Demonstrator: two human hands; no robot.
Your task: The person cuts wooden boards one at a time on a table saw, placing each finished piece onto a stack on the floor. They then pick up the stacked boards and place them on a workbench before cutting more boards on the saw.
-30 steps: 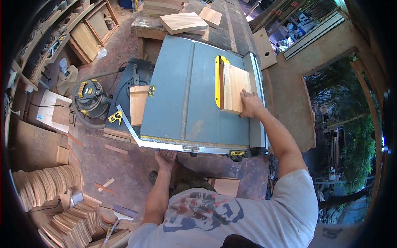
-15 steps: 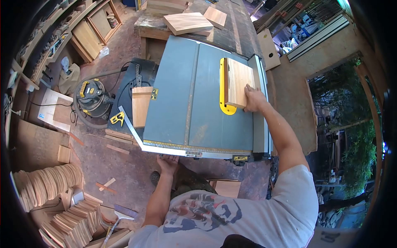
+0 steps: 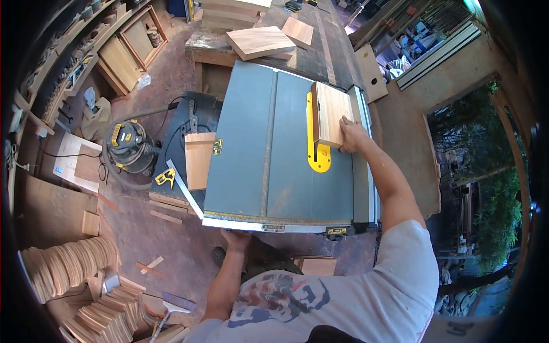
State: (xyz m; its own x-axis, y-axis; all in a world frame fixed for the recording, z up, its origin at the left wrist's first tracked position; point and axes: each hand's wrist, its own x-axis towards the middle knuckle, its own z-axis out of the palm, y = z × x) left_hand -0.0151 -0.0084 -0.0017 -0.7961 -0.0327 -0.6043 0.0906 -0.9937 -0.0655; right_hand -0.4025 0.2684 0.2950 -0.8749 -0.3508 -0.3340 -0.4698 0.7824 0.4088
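A thick wooden board (image 3: 333, 111) lies on the grey table saw top (image 3: 240, 143), over the yellow throat plate (image 3: 319, 162) and beside the rip fence (image 3: 362, 166). My right hand (image 3: 353, 136) grips the board at its near right corner, fingers bent over the wood. The board covers much of the throat plate, and I cannot make out the blade. Down at the front edge of the saw, my left hand (image 3: 236, 239) reaches under the front rail (image 3: 246, 225); the rail hides its fingers.
More boards (image 3: 260, 43) lie on the workbench (image 3: 214, 55) behind the saw. To the left stand a shop vacuum (image 3: 130, 146), a wooden block (image 3: 199, 160) and a combination square (image 3: 166, 178). Stacked curved wood pieces (image 3: 68, 266) fill the lower left.
The board has slid farther away from me along the fence with my right hand, baring more of the throat plate. My left hand has gone farther under the rail. The view has shifted slightly.
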